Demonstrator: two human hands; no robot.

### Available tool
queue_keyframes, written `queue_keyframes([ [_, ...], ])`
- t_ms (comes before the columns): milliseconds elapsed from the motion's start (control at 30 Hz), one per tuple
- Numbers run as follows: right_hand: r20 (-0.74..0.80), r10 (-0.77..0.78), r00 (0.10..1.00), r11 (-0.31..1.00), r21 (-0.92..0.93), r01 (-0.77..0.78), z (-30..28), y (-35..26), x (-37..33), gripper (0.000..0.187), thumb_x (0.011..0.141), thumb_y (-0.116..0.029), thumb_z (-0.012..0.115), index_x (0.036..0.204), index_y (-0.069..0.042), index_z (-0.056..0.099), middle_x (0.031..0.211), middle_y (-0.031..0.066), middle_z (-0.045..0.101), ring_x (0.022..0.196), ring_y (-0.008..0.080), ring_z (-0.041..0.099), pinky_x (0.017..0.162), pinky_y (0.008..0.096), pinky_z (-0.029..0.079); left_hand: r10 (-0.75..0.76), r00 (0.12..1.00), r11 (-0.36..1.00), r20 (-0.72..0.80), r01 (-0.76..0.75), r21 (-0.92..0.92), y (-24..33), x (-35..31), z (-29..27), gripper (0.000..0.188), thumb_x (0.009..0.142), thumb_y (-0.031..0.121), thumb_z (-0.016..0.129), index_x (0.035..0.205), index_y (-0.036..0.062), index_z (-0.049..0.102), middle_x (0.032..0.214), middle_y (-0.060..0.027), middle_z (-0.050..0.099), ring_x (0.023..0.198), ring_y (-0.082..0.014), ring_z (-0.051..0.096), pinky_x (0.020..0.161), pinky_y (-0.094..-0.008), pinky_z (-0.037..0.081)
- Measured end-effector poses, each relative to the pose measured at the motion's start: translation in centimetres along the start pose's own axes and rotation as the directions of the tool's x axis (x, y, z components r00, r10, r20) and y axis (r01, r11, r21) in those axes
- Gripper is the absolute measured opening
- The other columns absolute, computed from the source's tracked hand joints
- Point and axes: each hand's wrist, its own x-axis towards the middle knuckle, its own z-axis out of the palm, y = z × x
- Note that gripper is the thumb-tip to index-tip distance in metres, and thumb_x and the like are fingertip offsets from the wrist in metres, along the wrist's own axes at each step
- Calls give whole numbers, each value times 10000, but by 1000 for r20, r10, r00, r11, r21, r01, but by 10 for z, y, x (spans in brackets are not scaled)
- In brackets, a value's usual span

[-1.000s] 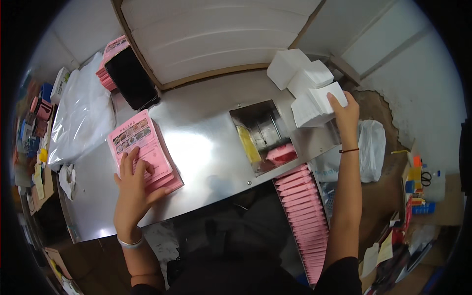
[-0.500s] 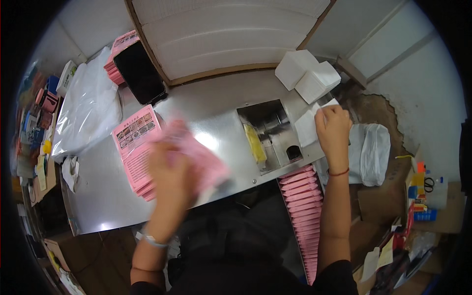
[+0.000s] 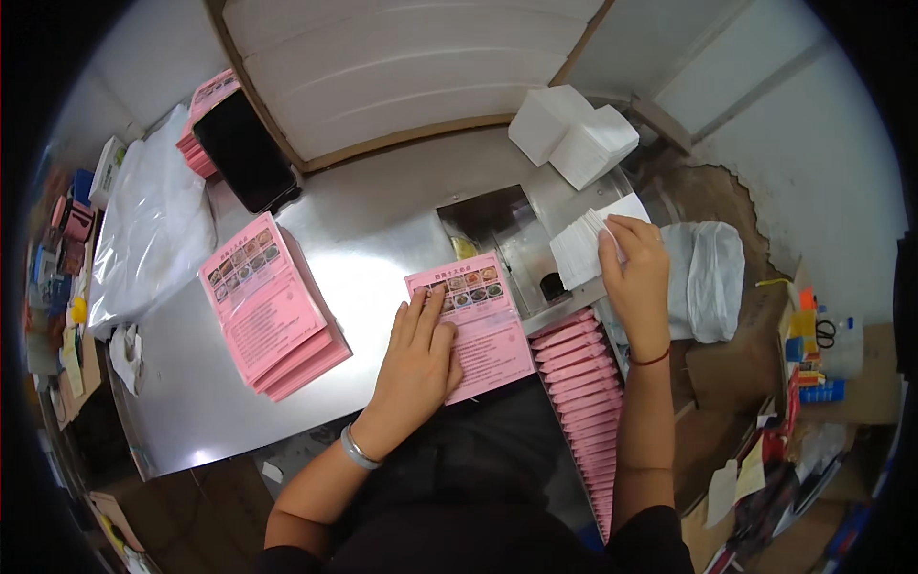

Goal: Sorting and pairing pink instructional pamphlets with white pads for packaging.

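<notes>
My left hand (image 3: 416, 354) lies with its fingers stretched out on a pink printed leaflet (image 3: 488, 340). That leaflet spans the table's front edge and partly covers a recessed metal well (image 3: 502, 230). A bit of a yellow packet (image 3: 464, 249) shows in the well above the leaflet. On the right, the thumb and fingers of my right hand (image 3: 636, 273) are closed on a small stack of white paper napkins (image 3: 581, 251) beside the well. To the left of my left hand sits a thick stack of pink leaflets (image 3: 268, 311).
A phone (image 3: 244, 148) leans by more pink leaflets (image 3: 196, 143) at the back left, near clear plastic wrap (image 3: 153, 230). White napkin stacks (image 3: 588, 143) stand at the back right. Below the well, a narrow tray holds a row of pink packets (image 3: 579, 383). A pale bag (image 3: 708, 282) lies right.
My left hand has moved right from the leaflet stack with a pink leaflet, which now lies flat over the well's near corner. My right hand stays at the white napkins. The whole view has shifted slightly.
</notes>
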Motion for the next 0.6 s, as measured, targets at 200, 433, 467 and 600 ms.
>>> queue_keyframes([
  [200, 9, -39, 999, 999, 8, 39, -9, 11, -1, 232, 817, -41, 623, 1020, 54, 683, 1024, 161, 681, 942, 348, 606, 837, 419, 485, -130, 971, 991, -201, 127, -27, 13, 0, -4, 399, 717, 47, 705, 1066, -4, 519, 1432, -327, 375, 1328, -482, 392, 1094, -590, 308],
  [433, 37, -316, 948, 948, -41, 317, 18, -54, -47, 372, 734, -165, 666, 1094, -75, 691, 1201, 128, 623, 1061, 329, 587, 899, 508, 448, -1, 999, 994, 37, -3, 105, -6, -7, -10, 428, 743, 121, 690, 1145, 17, 584, 1417, -222, 441, 1335, -405, 393, 1052, -581, 325],
  [467, 116, -392, 913, 919, 90, 383, 37, -73, -81, 343, 781, -171, 620, 1106, -84, 686, 1180, 98, 635, 1096, 308, 588, 985, 547, 428, 5, 999, 985, 40, -12, 171, -12, -5, -14, 463, 730, 153, 708, 1157, 24, 587, 1384, -194, 469, 1291, -377, 421, 1021, -550, 336],
  [600, 263, -452, 852, 889, 211, 407, 60, -89, -73, 313, 832, -138, 561, 1126, -101, 660, 1142, 129, 609, 1180, 339, 541, 1060, 646, 315, -70, 997, 990, 25, 66, 123, -13, 2, -23, 448, 723, 165, 717, 1129, 34, 579, 1324, -166, 487, 1170, -356, 466, 946, -507, 344],
])
